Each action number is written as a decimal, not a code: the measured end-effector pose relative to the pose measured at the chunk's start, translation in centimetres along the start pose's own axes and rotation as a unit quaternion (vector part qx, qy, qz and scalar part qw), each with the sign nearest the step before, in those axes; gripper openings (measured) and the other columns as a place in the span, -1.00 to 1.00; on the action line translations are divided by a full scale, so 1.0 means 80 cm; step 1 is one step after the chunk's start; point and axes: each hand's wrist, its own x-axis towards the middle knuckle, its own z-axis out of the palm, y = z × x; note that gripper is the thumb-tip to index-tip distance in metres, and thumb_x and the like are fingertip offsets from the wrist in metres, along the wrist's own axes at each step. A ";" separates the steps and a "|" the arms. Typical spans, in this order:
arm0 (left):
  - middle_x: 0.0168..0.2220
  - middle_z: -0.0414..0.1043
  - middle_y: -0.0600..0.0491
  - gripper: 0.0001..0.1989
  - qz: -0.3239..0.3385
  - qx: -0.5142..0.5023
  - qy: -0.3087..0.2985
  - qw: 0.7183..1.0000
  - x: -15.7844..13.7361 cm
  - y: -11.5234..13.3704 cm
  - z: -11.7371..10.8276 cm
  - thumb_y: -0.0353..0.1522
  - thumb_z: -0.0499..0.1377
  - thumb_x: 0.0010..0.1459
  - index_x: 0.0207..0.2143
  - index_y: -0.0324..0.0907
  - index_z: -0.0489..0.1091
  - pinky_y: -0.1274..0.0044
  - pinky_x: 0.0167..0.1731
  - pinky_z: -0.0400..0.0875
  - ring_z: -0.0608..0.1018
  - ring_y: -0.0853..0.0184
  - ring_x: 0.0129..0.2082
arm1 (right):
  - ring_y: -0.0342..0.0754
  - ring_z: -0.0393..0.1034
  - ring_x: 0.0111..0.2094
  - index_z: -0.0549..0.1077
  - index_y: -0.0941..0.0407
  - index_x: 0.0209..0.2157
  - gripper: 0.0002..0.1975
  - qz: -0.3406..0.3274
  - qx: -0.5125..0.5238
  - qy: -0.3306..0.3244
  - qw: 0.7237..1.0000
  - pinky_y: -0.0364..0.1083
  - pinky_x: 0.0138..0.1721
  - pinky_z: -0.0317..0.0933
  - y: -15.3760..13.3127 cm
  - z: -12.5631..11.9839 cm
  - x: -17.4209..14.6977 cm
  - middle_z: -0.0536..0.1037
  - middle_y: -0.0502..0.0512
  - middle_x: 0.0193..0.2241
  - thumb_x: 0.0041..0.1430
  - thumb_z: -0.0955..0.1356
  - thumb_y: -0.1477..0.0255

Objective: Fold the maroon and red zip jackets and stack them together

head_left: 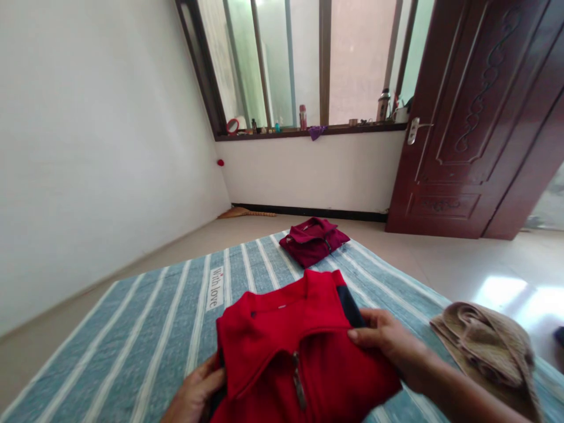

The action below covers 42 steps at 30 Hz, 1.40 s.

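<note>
A red jacket (326, 370) with a collar, a front zipper and dark navy shoulder patches is folded up in front of me. My left hand (198, 390) grips its left side, thumb on top and fingers partly hidden beneath. On the opposite side, my right hand (388, 341) pinches the jacket near the navy patch. The zipper pull (298, 388) hangs at the middle of the front. Beyond it, a folded maroon jacket (308, 249) lies at the far end of the bed. The jacket's lower part runs out of view.
A blue-and-white striped bedspread (167, 317) lies under everything. At the right edge sits a brown folded cloth (489, 341). A broom (247, 212) rests on the floor by the wall. Bottles and small items line the window sill (282, 134); a dark red door (458, 194) stands at right.
</note>
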 end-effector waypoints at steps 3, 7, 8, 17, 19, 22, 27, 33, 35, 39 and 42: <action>-0.39 0.60 0.01 -0.53 0.079 -0.007 -0.027 0.997 0.049 0.034 0.066 -0.60 0.30 -0.29 -0.22 -0.16 0.48 0.41 -0.40 0.56 0.63 0.08 -0.38 | -0.07 0.46 -0.47 0.55 0.17 -0.37 -0.77 -0.009 -0.075 0.009 0.997 -0.12 -0.37 0.32 -0.069 -0.037 0.068 0.60 0.09 -0.44 -0.19 0.47 0.47; -0.48 0.57 -0.03 -0.73 0.166 -0.057 -0.058 0.983 0.143 0.085 0.137 -0.62 0.18 -0.10 -0.29 -0.27 0.46 0.50 -0.50 0.53 0.60 0.24 -0.53 | -0.08 0.47 -0.49 0.53 0.21 -0.38 -0.82 -0.038 -0.164 0.060 0.984 -0.06 -0.30 0.38 -0.156 -0.075 0.171 0.59 0.11 -0.46 -0.14 0.41 0.62; -0.51 0.56 -0.02 -0.75 0.169 -0.061 -0.062 0.982 0.167 0.097 0.152 -0.63 0.16 -0.08 -0.31 -0.27 0.45 0.51 -0.52 0.53 0.59 0.26 -0.56 | -0.09 0.47 -0.49 0.52 0.20 -0.38 -0.81 -0.044 -0.171 0.070 0.982 -0.07 -0.29 0.38 -0.175 -0.082 0.195 0.59 0.10 -0.47 -0.13 0.40 0.65; -0.33 0.53 0.00 -0.82 0.142 -0.034 -0.005 0.989 0.336 0.142 0.230 -0.48 0.16 0.15 -0.17 -0.24 0.43 0.45 -0.34 0.52 0.57 0.32 -0.40 | -0.10 0.46 -0.41 0.50 0.22 -0.26 -0.81 -0.091 -0.323 0.224 0.915 -0.14 -0.32 0.35 -0.237 -0.149 0.362 0.57 0.09 -0.39 0.03 0.46 0.53; -0.23 0.48 -0.01 -0.79 0.106 0.000 0.043 0.993 0.365 0.126 0.231 -0.39 0.16 0.20 -0.11 -0.25 0.39 0.42 -0.32 0.51 0.55 0.33 -0.33 | -0.09 0.45 -0.35 0.48 0.24 -0.25 -0.82 -0.086 -0.373 0.278 0.881 -0.12 -0.30 0.35 -0.207 -0.166 0.389 0.54 0.09 -0.33 0.11 0.43 0.44; -0.14 0.42 -0.02 -0.73 0.083 0.045 0.096 0.991 0.392 0.104 0.225 -0.30 0.15 0.23 -0.05 -0.24 0.34 0.41 -0.31 0.50 0.52 0.32 -0.26 | -0.09 0.44 -0.29 0.43 0.20 -0.15 -0.76 -0.070 -0.433 0.320 0.840 -0.05 -0.28 0.38 -0.155 -0.186 0.416 0.50 0.08 -0.23 0.25 0.34 0.32; -0.15 0.42 -0.01 -0.73 0.089 0.098 0.093 0.987 0.398 0.101 0.220 -0.31 0.16 0.22 -0.05 -0.23 0.34 0.43 -0.33 0.50 0.52 0.33 -0.29 | -0.11 0.44 -0.41 0.49 0.24 -0.27 -0.66 -0.077 -0.510 0.362 0.777 -0.14 -0.37 0.30 -0.129 -0.203 0.423 0.54 0.09 -0.40 0.26 0.29 0.23; -0.17 0.41 0.00 -0.71 0.112 0.141 0.110 0.978 0.379 0.105 0.223 -0.29 0.14 0.23 -0.03 -0.23 0.32 0.46 -0.37 0.49 0.51 0.36 -0.33 | 0.13 0.43 -0.15 0.51 0.22 -0.21 -0.68 -0.090 -0.608 0.401 0.679 -0.02 -0.21 0.25 -0.152 -0.175 0.394 0.54 0.32 -0.21 0.21 0.26 0.28; -0.16 0.41 -0.01 -0.70 0.117 0.161 0.111 0.974 0.367 0.104 0.221 -0.28 0.14 0.24 -0.03 -0.23 0.32 0.46 -0.37 0.49 0.51 0.35 -0.32 | 0.16 0.36 -0.03 0.46 0.21 -0.10 -0.65 -0.121 -0.645 0.393 0.644 0.03 -0.08 0.19 -0.147 -0.153 0.379 0.48 0.35 -0.08 0.24 0.22 0.29; -0.23 0.43 0.02 -0.76 0.114 0.223 0.091 0.964 0.332 0.103 0.205 -0.28 0.13 0.24 -0.12 -0.25 0.36 0.49 -0.40 0.47 0.50 0.39 -0.37 | 0.13 0.26 0.05 0.46 0.14 -0.11 -0.64 -0.162 -0.706 0.332 0.605 0.05 0.05 0.07 -0.119 -0.116 0.356 0.44 0.28 -0.02 0.26 0.20 0.23; -0.32 0.45 0.04 -0.84 0.111 0.280 0.071 0.951 0.293 0.095 0.184 -0.34 0.13 0.23 -0.23 -0.27 0.37 0.53 -0.45 0.43 0.51 0.39 -0.41 | 0.12 0.32 -0.01 0.48 0.14 -0.15 -0.62 -0.147 -0.727 0.305 0.598 0.04 -0.02 0.12 -0.107 -0.104 0.348 0.46 0.26 -0.05 0.30 0.15 0.24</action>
